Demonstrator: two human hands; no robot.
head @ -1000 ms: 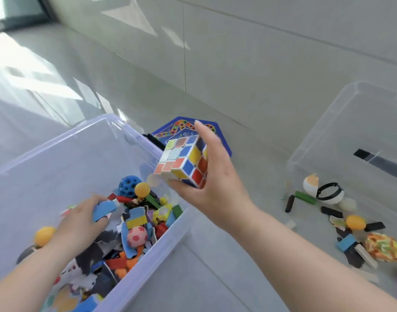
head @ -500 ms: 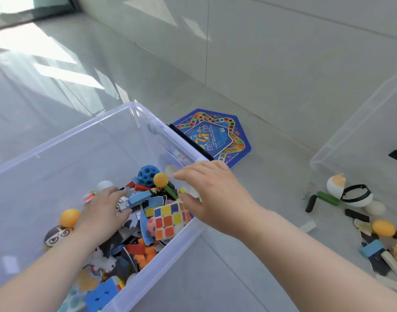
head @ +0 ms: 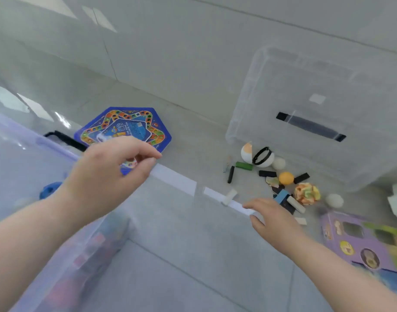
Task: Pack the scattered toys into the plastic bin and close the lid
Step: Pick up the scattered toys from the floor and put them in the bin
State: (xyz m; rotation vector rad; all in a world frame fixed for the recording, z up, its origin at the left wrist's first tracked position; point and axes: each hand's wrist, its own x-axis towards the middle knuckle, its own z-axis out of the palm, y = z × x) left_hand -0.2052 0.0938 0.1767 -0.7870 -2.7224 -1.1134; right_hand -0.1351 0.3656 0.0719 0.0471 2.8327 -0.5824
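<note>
The clear plastic bin (head: 33,140) fills the left, blurred, with a blue ball (head: 49,189) and other toys inside. My left hand (head: 107,176) hovers over its right rim, fingers loosely curled, holding nothing. My right hand (head: 269,218) is low over the floor, palm down and empty, just left of the scattered toys: a blue block (head: 281,195), white block (head: 295,204), crumpled colourful ball (head: 306,193), orange ball (head: 286,178), green block (head: 244,165) and black blocks (head: 230,174). The clear lid (head: 323,104) leans against the wall.
A blue hexagonal game board (head: 125,124) lies on the floor behind the bin. A white and orange ball (head: 246,152), a black-ringed ball (head: 264,157) and white balls (head: 334,200) sit by the lid. A purple box (head: 359,242) lies at the right.
The cube went from my right hand into the bin. My view swung right; my left hand lifted out of the bin, and my right hand moved over to the toys on the floor.
</note>
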